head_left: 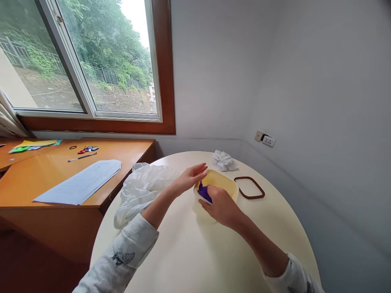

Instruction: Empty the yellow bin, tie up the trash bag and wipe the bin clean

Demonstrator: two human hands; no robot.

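A pale yellow container sits on the round white table. My left hand rests against its left rim with the fingers stretched out. My right hand is closed on a purple cloth and presses it against the container's near edge. A brown rubber seal ring lies flat just right of the container.
A crumpled white plastic bag lies left of my arms, and a crumpled white wad sits at the table's far edge. A wooden desk with papers, pens and scissors stands to the left under the window. Grey walls close off the right side.
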